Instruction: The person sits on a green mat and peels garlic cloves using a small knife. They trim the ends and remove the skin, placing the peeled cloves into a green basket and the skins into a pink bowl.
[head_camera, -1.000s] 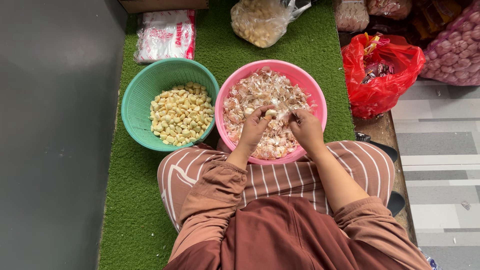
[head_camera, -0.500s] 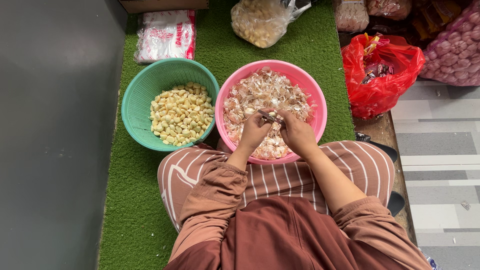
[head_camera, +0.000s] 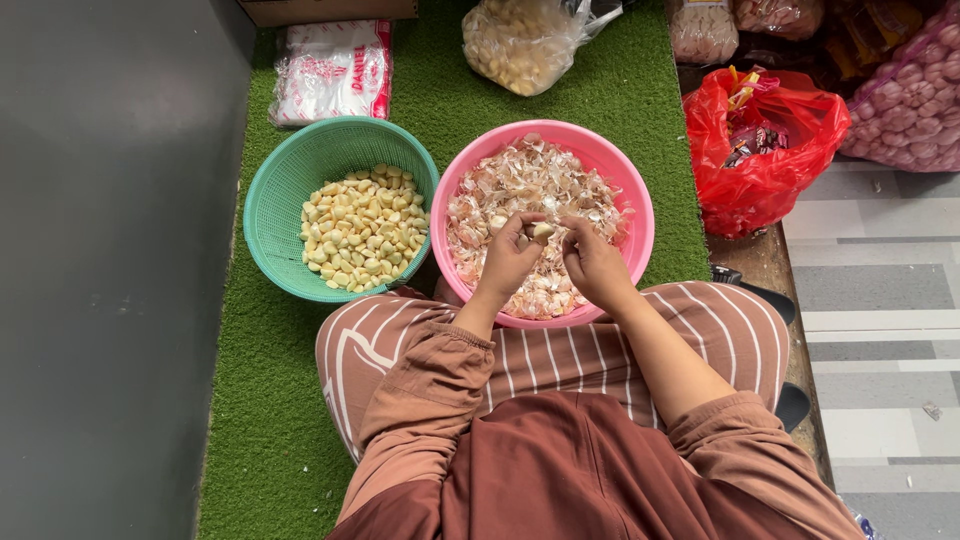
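Note:
Over the pink bowl (head_camera: 632, 190), which is full of papery garlic skins and cloves, both my hands work close together. My left hand (head_camera: 508, 258) pinches a pale garlic clove (head_camera: 541, 232) between thumb and fingers. My right hand (head_camera: 594, 262) is curled beside it, its fingertips at the same clove; whether it holds a tool is hidden. To the left stands a green basket (head_camera: 290, 180) with several peeled yellowish garlic cloves (head_camera: 362, 228). My knees in striped cloth touch the pink bowl's near rim.
Green artificial turf (head_camera: 440, 90) covers the ground. A white packet (head_camera: 332, 70) and a clear bag of cloves (head_camera: 520, 42) lie at the far side. A red plastic bag (head_camera: 762, 150) and a pink net sack of garlic (head_camera: 912, 100) sit right. A grey wall (head_camera: 110, 250) runs left.
My hands have drawn closer together over the pink bowl and shifted slightly towards me, and the clove now shows in my left fingers.

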